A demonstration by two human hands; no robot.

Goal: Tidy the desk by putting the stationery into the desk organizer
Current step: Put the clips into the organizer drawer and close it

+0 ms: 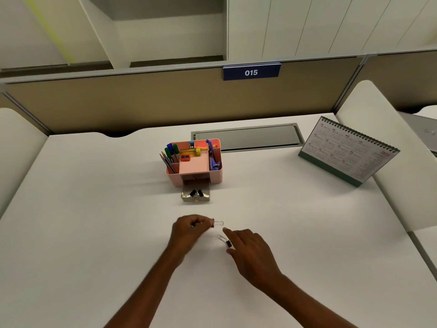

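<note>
While the left hand (189, 229) pinches a paper clip (218, 223), the right hand (250, 252) hovers spread over a binder clip (228, 244).

Office cubicle: white desk (94, 209), partition panel (142, 100) numbered 015, desk calendar (347, 152), overhead shelving (165, 31).

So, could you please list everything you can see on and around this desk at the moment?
desk: one, white, fills the view
desk organizer: one, pink, desk centre, holding markers, pencils and small items
drawer: one, clear, pulled open at the organizer's front
binder clips: a few, black, in the drawer
binder clip: one, black, on the desk by the right hand
paper clip: one, silver, beside that binder clip
calendar: one, white with green base, far right
cable hatch: one, grey, behind the organizer
sign: one, blue, reads 015
left hand: pinching a pale clip
right hand: reaching to the loose clips
</note>
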